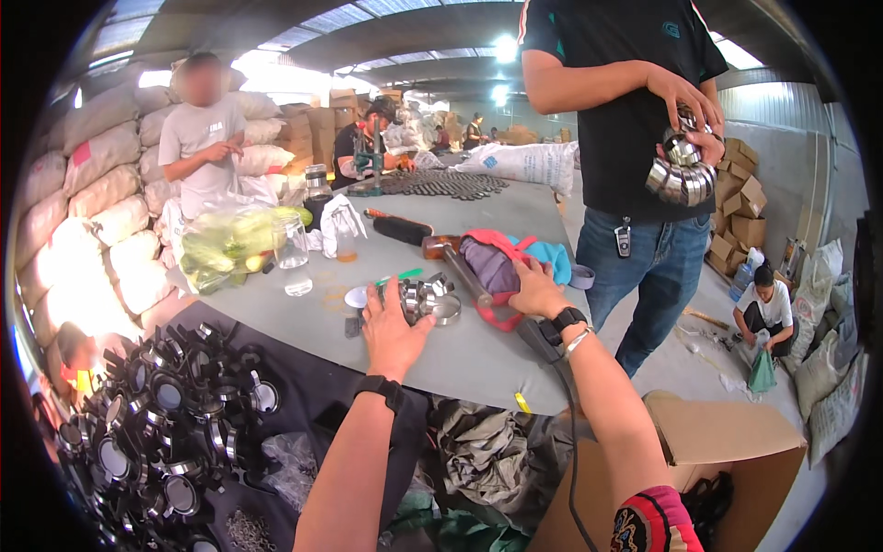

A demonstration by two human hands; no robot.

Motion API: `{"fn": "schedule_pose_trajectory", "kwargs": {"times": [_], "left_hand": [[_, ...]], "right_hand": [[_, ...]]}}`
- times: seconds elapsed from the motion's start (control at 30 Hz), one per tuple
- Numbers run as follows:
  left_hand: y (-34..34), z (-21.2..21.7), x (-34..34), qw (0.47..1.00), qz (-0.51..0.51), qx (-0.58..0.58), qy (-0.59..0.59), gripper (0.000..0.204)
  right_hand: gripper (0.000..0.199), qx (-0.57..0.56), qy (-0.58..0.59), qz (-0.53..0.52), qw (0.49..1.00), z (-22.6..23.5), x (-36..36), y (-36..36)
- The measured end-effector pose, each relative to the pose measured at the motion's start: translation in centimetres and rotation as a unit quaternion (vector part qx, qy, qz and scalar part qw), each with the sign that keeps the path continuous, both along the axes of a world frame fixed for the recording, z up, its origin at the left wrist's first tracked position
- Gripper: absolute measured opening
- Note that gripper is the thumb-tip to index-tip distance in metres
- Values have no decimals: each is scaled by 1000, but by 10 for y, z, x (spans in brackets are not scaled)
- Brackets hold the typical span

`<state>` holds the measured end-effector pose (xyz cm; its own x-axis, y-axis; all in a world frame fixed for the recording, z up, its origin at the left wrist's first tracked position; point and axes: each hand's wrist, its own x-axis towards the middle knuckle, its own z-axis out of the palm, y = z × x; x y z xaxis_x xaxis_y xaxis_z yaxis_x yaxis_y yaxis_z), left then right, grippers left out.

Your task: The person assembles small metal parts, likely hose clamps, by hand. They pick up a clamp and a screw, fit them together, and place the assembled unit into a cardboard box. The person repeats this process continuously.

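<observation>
Warehouse workshop: stacked sacks [97, 175], cartons [740, 198].

Two hands, left [394, 333] and right [535, 290], reach onto one tabletop [460, 354]. About six metal rings [425, 300] sit in a cluster. One glass jar [292, 253], one brush [401, 228], one cardboard box [727, 442]. Five other people [635, 92] are visible.

Cluster of shiny metal rings [426, 299] on the grey table, purple-and-red cloth bundle [494, 265] just beside.
</observation>
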<state>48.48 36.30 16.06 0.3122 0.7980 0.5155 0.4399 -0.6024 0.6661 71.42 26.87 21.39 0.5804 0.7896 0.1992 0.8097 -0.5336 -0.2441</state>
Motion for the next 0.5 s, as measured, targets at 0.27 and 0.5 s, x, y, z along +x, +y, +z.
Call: {"fn": "schedule_pose_trajectory", "kwargs": {"times": [0.27,0.5], "left_hand": [[-1,4,4,1000,-17,-7,0,90],[9,-4,0,1000,6,9,8,90]], "right_hand": [[70,-117,-54,86,988,-27,12,1],[56,-113,-120,58,985,-36,25,18]]}}
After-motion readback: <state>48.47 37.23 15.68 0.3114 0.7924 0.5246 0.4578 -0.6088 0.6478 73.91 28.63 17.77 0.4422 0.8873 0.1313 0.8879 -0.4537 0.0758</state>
